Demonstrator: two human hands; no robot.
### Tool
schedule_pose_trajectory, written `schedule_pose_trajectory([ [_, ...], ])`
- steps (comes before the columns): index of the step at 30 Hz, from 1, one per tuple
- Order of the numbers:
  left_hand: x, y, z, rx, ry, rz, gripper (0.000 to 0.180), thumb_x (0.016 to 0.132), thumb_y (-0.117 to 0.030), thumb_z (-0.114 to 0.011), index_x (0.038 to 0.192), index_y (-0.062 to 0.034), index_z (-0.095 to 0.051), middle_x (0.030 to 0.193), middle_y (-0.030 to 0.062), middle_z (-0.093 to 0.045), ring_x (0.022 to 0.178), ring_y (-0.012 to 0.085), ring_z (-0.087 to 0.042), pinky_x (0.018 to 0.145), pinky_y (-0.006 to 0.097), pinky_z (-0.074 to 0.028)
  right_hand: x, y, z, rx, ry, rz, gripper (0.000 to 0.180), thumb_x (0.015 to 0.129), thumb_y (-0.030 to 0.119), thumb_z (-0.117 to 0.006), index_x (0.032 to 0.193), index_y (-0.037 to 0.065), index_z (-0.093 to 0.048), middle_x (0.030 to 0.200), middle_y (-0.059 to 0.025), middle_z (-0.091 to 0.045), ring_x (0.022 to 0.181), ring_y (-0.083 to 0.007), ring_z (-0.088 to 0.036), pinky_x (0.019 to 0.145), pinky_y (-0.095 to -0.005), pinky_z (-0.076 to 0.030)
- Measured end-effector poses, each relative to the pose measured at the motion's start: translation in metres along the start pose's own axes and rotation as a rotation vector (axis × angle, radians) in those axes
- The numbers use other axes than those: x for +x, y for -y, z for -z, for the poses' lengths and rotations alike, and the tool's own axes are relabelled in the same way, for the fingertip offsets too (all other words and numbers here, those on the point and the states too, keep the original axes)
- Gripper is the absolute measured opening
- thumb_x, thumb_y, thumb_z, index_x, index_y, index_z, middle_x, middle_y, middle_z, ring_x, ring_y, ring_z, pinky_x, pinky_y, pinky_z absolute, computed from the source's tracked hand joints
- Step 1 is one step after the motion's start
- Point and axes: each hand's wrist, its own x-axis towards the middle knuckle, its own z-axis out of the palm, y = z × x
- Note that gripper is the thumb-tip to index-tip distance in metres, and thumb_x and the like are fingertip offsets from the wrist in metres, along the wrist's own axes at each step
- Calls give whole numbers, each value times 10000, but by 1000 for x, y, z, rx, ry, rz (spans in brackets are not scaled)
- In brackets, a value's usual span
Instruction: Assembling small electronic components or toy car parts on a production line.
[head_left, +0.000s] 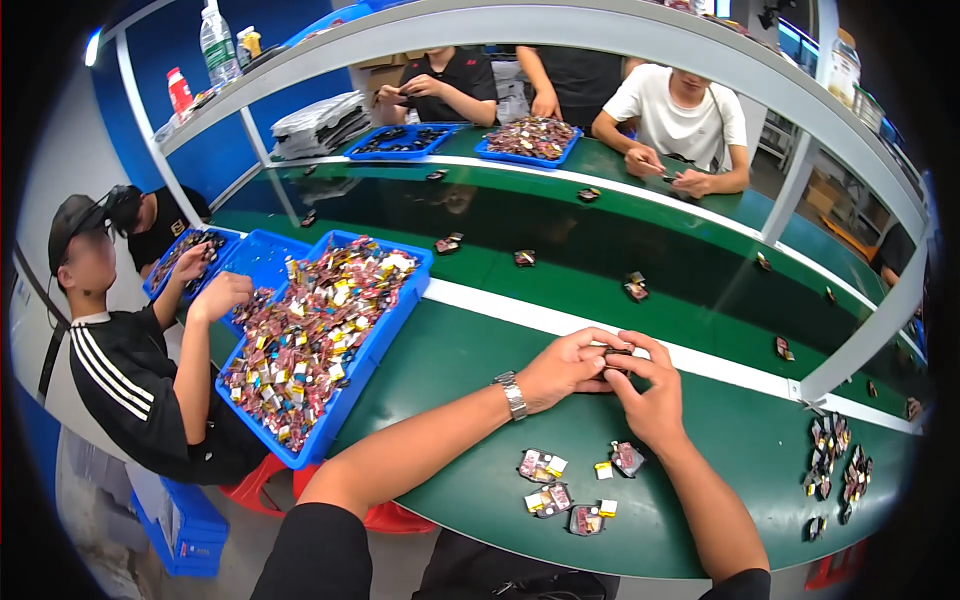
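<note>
My left hand [560,372], with a metal watch on its wrist, and my right hand [652,398] meet above the green tabletop. Between their fingertips they grip a small dark piece [618,352], mostly covered by the fingers. Both hands are closed around it. Below them on the table lie several small assemblies [548,499] with dark edges, reddish insides and white-and-yellow tabs. Another of these assemblies [627,458] rests nearest my right forearm, beside a loose yellow-and-white tab [604,470].
A blue tray [418,290] heaped with small reddish, white and yellow parts stands left. Clusters of dark assemblies [826,455] lie right. Beyond a white rail [500,312], a dark green belt [400,225] carries scattered pieces. A white frame post [858,315] rises right. Co-workers sit left and opposite.
</note>
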Motion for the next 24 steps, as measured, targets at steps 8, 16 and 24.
schedule_pose_trajectory([
  [8,-4,-6,7,-79,82,-48,276,985,-105,-552,1250,-70,-482,1384,136,-498,1228,229,-550,1032,417,-493,4,12,-2,-52,-108,229,205,729,12,-742,927,61,-723,1173,-106,-622,1058,-286,-587,894,-389,-497],
  [16,-2,-4,5,-90,139,-54,260,984,-85,-540,1241,-69,-503,1385,128,-504,1221,210,-551,1045,432,-478,-1,11,5,-77,-202,306,173,703,20,-750,869,43,-707,1137,-96,-632,1044,-281,-588,867,-379,-509],
  [24,-5,-2,5,-77,105,-34,256,989,-113,-543,1239,-73,-503,1392,128,-507,1214,211,-556,1034,429,-483,-1,6,6,26,-113,206,156,737,37,-728,893,52,-724,1193,-97,-625,1136,-293,-547,931,-398,-480],
])
